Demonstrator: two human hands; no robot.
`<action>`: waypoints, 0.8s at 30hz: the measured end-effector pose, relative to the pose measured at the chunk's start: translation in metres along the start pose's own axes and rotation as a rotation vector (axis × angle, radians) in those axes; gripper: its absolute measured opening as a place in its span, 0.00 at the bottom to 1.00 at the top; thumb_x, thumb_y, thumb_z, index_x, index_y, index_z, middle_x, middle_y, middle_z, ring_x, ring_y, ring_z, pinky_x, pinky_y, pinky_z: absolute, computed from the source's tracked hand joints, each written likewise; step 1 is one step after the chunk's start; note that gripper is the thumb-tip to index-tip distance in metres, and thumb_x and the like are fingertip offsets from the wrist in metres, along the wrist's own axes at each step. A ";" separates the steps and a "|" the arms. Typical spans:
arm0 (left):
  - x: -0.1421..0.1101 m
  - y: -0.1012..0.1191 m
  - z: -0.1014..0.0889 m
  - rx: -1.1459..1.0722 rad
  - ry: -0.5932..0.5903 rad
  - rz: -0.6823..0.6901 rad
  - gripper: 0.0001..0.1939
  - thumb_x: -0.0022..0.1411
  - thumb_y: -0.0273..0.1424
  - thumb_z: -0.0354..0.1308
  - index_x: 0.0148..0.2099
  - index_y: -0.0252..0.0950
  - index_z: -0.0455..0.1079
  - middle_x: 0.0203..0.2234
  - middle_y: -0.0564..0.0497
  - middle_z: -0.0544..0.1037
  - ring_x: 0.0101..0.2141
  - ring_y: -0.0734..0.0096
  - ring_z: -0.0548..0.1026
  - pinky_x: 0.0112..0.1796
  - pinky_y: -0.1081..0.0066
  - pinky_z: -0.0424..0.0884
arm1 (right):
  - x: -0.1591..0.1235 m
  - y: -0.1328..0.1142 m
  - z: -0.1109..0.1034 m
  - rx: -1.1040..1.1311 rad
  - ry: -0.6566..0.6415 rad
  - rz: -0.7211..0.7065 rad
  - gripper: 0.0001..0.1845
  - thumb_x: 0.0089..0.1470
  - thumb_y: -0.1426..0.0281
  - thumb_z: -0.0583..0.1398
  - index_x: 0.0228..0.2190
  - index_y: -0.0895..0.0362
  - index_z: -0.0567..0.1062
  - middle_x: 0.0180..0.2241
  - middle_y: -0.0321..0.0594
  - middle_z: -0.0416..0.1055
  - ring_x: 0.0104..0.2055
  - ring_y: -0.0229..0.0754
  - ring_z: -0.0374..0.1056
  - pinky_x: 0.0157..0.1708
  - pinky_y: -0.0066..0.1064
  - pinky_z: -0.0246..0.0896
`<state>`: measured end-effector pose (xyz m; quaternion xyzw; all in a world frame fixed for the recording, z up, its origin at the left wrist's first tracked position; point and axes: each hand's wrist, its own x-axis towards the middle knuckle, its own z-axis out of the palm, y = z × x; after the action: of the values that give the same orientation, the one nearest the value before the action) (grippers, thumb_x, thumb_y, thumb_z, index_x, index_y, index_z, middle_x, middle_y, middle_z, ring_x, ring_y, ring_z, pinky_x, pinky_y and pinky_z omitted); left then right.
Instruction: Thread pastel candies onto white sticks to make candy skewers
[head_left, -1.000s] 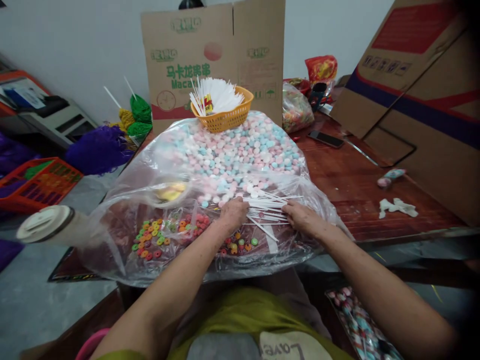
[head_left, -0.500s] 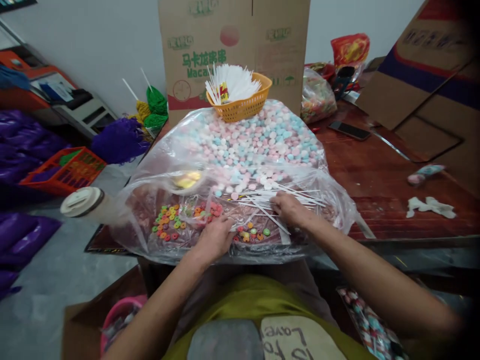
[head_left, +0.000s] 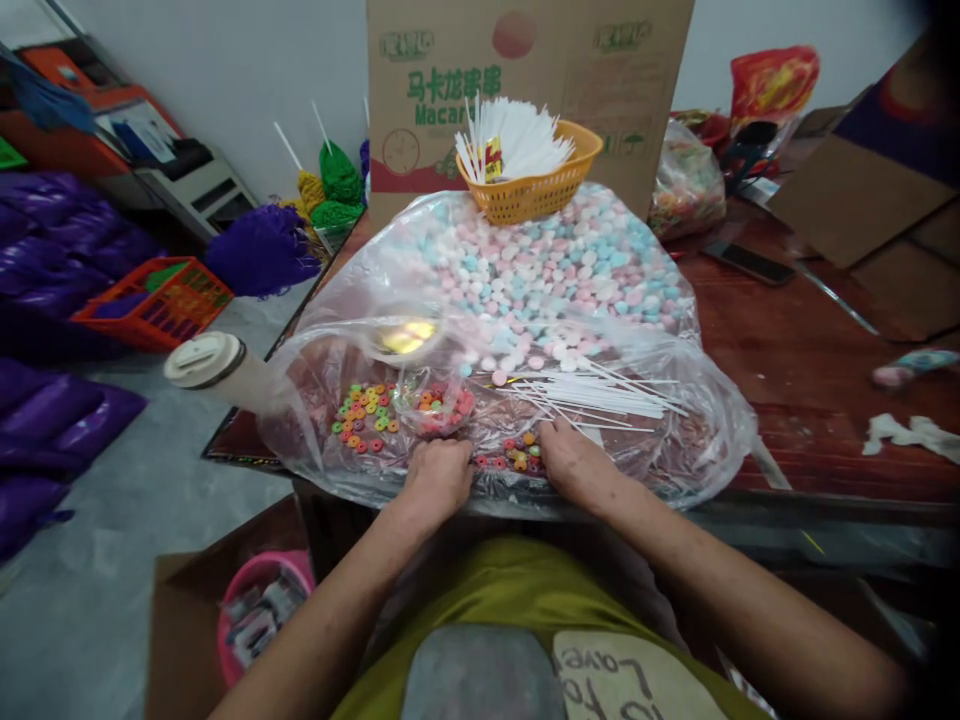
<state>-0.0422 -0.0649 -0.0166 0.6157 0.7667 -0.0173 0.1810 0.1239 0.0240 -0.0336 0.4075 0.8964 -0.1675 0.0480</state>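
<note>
Left hand (head_left: 441, 475) and right hand (head_left: 576, 464) curl, grip unclear; tugging the plastic sheet (head_left: 694, 435) could scatter the rings (head_left: 520, 461) between them.

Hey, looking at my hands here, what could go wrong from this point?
Two things, perhaps. The white sticks lie loose and crossed just beyond your right hand, so a careless sweep might scatter them. And the small colourful rings between that and your left hand sit near the front of the plastic sheeting; tugging it could spill them.
</note>
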 end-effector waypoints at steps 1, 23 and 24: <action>0.004 0.003 0.001 -0.029 -0.007 0.021 0.08 0.56 0.31 0.52 0.34 0.35 0.71 0.32 0.44 0.78 0.36 0.59 0.74 0.39 0.64 0.66 | 0.002 -0.008 0.005 -0.019 0.002 0.022 0.13 0.56 0.71 0.49 0.40 0.61 0.67 0.38 0.51 0.66 0.36 0.45 0.65 0.32 0.31 0.57; -0.031 -0.067 0.009 -0.841 0.614 -0.182 0.12 0.55 0.38 0.53 0.33 0.34 0.70 0.25 0.51 0.74 0.27 0.72 0.71 0.32 0.71 0.67 | 0.028 0.026 0.007 0.247 0.251 -0.105 0.10 0.48 0.73 0.50 0.24 0.59 0.70 0.24 0.39 0.65 0.26 0.37 0.61 0.29 0.26 0.58; -0.027 -0.071 0.001 -0.914 0.727 -0.336 0.15 0.55 0.41 0.53 0.36 0.34 0.69 0.24 0.52 0.73 0.25 0.73 0.70 0.30 0.72 0.67 | 0.034 0.024 -0.001 0.295 0.265 -0.085 0.11 0.49 0.72 0.49 0.24 0.59 0.70 0.21 0.36 0.63 0.23 0.35 0.59 0.24 0.26 0.56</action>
<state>-0.1042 -0.1077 -0.0231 0.3127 0.7960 0.4966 0.1484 0.1194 0.0629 -0.0462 0.3902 0.8771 -0.2440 -0.1377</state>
